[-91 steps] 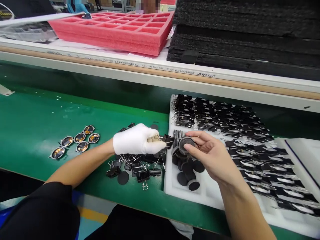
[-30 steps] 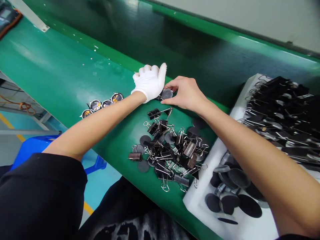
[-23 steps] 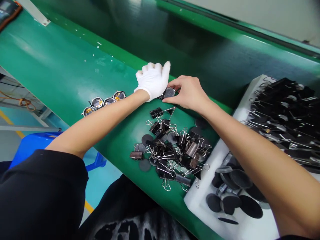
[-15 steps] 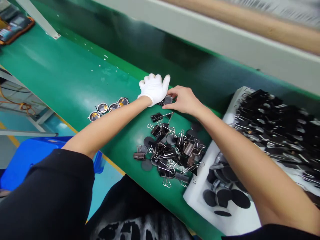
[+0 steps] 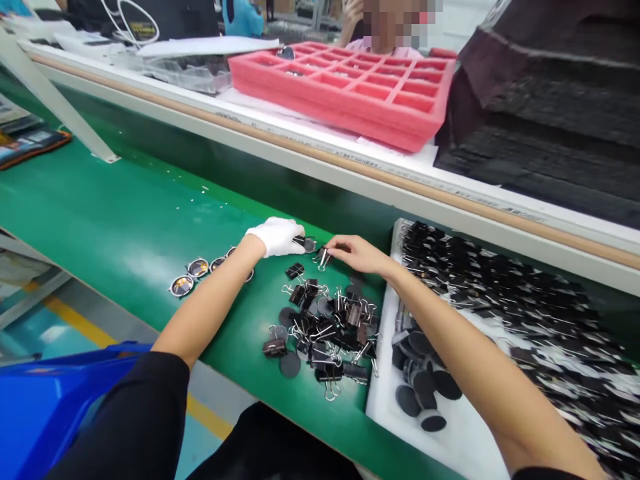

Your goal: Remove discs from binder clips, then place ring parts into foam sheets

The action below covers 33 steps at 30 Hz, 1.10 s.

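My left hand [image 5: 280, 237], in a white glove, is closed round a dark clipped piece [image 5: 306, 244] near the green bench's back edge. Just to its right, my bare right hand [image 5: 353, 252] pinches a black binder clip [image 5: 323, 256] whose silver handles point down. Nearer to me lies a heap of black binder clips [image 5: 325, 327] mixed with dark round discs [image 5: 290, 364]. Left of the heap, partly behind my left forearm, are several round watch-like pieces [image 5: 181, 286] with silver rims and orange-and-dark faces.
A white foam tray [image 5: 375, 393] at the right holds rows of clips and loose discs. Above the bench, a shelf [image 5: 165, 100] bears a pink compartment tray [image 5: 340, 100]. A person sits beyond it. A blue stool [image 5: 65, 400] stands lower left.
The view has tilted up, showing the shelf top and a person. My right hand has moved slightly away from the left and now has a binder clip; my left fingers have curled round a piece.
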Available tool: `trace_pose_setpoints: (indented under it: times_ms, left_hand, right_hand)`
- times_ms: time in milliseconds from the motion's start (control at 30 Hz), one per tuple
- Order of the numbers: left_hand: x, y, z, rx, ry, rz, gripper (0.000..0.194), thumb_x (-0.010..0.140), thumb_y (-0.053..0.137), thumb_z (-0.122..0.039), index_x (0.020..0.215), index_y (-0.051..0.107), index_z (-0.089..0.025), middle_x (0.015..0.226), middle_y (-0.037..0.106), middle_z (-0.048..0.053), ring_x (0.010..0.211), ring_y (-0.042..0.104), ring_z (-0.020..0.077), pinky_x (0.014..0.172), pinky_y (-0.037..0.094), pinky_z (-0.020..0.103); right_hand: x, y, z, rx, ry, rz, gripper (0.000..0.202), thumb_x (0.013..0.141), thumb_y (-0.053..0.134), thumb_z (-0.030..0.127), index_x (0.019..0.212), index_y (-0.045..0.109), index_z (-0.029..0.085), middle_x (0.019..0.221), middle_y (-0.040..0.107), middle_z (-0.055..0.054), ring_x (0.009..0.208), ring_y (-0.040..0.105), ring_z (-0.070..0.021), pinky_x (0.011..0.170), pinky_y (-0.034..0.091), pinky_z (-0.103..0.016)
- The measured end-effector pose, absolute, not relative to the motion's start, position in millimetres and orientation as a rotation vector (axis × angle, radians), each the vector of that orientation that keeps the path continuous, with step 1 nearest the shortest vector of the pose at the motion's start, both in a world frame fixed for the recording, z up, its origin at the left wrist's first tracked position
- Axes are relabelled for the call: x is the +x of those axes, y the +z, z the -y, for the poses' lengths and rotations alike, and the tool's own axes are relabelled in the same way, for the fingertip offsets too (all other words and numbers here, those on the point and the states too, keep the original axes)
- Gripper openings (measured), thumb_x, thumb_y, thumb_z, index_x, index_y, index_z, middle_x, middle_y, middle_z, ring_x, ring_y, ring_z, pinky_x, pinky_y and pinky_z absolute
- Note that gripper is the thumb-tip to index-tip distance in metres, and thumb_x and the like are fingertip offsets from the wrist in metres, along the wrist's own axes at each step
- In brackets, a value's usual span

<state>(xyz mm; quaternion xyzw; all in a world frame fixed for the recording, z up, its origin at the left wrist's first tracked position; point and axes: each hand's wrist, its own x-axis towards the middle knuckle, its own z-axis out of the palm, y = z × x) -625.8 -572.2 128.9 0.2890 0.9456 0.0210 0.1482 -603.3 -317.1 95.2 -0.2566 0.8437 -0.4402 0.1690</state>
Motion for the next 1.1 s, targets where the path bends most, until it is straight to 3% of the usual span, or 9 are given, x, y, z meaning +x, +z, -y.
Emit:
trace_pose_setpoints:
  times_ms: [133,333,433,533,633,767,900,1100]
  left_hand:
    - [-630,125,576,0.889,-0.067,-2.725,0.053,0.088,0.058,-0.058,0.127,0.068,-0.024,0.118,0.072,0.013,0.107,0.069,0.0319,0.093,0.050,0.039]
    - [-627,128,576,0.859,-0.155,-2.728,0.045,0.087,0.061,-0.047,0.124,0.067,-0.021,0.118,0.072,0.014,0.106,0.070,0.0310,0.093,0.050,0.039]
    - [-626,128,573,0.826,-0.146,-2.733,0.043,0.087,0.061,-0.044,0.122,0.067,-0.019,0.118,0.072,0.015,0.105,0.070,0.0317,0.091,0.052,0.040]
    - [-626,127,571,0.806,-0.138,-2.738,0.044,0.085,0.062,-0.041,0.122,0.067,-0.017,0.117,0.072,0.017,0.105,0.070,0.0346,0.089,0.053,0.043]
    - [-626,126,570,0.790,-0.123,-2.733,0.045,0.084,0.064,-0.041,0.122,0.068,-0.017,0.116,0.072,0.018,0.103,0.071,0.0349,0.088,0.053,0.042]
    - [-627,125,567,0.839,-0.110,-2.740,0.061,0.080,0.069,-0.061,0.121,0.069,-0.015,0.117,0.071,0.019,0.106,0.070,0.0367,0.089,0.052,0.043]
    - [-628,123,565,0.887,-0.108,-2.769,0.049,0.086,0.065,-0.054,0.116,0.071,-0.015,0.113,0.072,0.018,0.102,0.071,0.0347,0.085,0.051,0.040]
    - [-619,122,572,0.881,-0.087,-2.769,0.045,0.088,0.065,-0.053,0.113,0.070,-0.017,0.108,0.072,0.014,0.097,0.071,0.0310,0.077,0.050,0.035]
  right_hand:
    - [-623,112,298,-0.609,-1.298,-2.397,0.035,0.087,0.063,0.056,0.096,0.066,0.022,0.087,0.072,-0.003,0.077,0.063,-0.0183,0.077,0.051,-0.034]
    - [-653,113,322,-0.870,-0.695,-2.384,0.019,0.091,0.062,0.038,0.095,0.073,0.024,0.097,0.076,-0.004,0.086,0.066,-0.0208,0.082,0.048,-0.034]
    - [-656,103,343,-0.736,-0.643,-2.453,0.015,0.091,0.064,0.030,0.103,0.069,0.023,0.095,0.075,-0.004,0.084,0.067,-0.0198,0.079,0.049,-0.032]
    - [-653,96,349,-0.601,-0.679,-2.519,0.021,0.090,0.068,0.032,0.107,0.062,0.022,0.098,0.075,-0.006,0.086,0.067,-0.0195,0.079,0.051,-0.031]
    - [-649,95,349,-0.490,-0.744,-2.607,0.028,0.096,0.058,0.048,0.105,0.063,0.022,0.111,0.073,-0.010,0.099,0.066,-0.0239,0.091,0.052,-0.038]
    - [-647,95,365,-0.086,-0.973,-2.862,0.057,0.105,0.020,0.058,0.118,0.063,0.023,0.127,0.066,-0.014,0.125,0.057,-0.0325,0.108,0.043,-0.053]
    - [-646,83,388,0.258,-0.870,-3.008,0.056,0.103,0.020,0.058,0.130,0.058,0.027,0.140,0.055,-0.015,0.139,0.041,-0.0378,0.112,0.030,-0.066]
    - [-648,59,390,0.465,-0.920,-2.998,0.056,0.104,0.017,0.057,0.127,0.058,0.027,0.144,0.049,-0.016,0.142,0.033,-0.0363,0.113,0.023,-0.069]
